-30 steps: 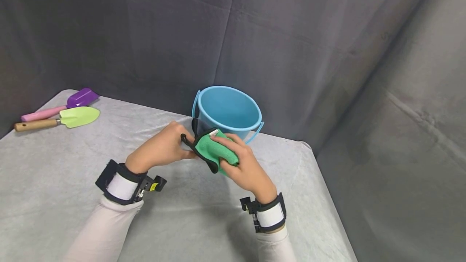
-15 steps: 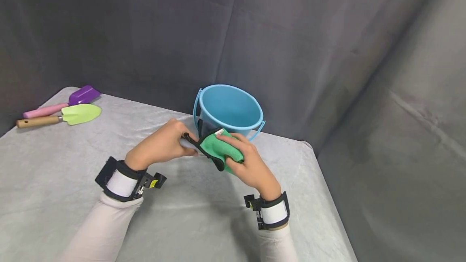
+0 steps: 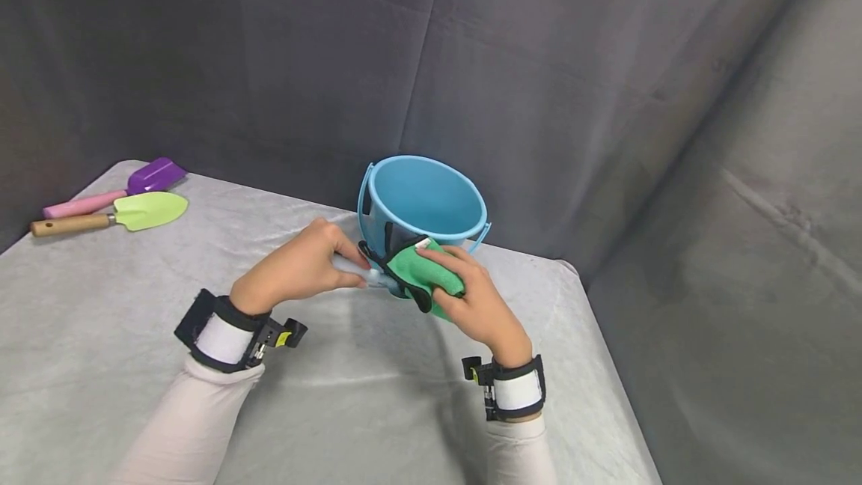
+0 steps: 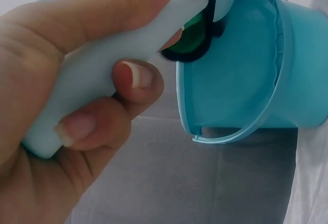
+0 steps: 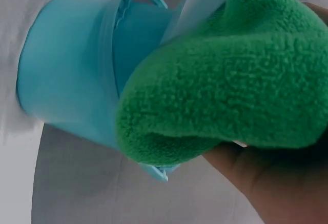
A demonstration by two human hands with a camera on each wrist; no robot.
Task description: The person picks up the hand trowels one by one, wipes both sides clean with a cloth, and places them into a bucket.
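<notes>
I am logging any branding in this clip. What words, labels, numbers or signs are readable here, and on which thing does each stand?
None can be read.
The blue bucket, green cloth and pale handle show no print.
The small white tag on the cloth is too small to read.
The wrist straps and the two trowels bear no legible marks.

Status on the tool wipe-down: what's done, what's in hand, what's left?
Done: nothing visibly finished; the bucket looks empty. In hand: the left hand grips a pale blue handled tool while the right hand holds a green cloth wrapped over its far end. Left: the green trowel and purple scoop lie untouched at the table's far left.
</notes>
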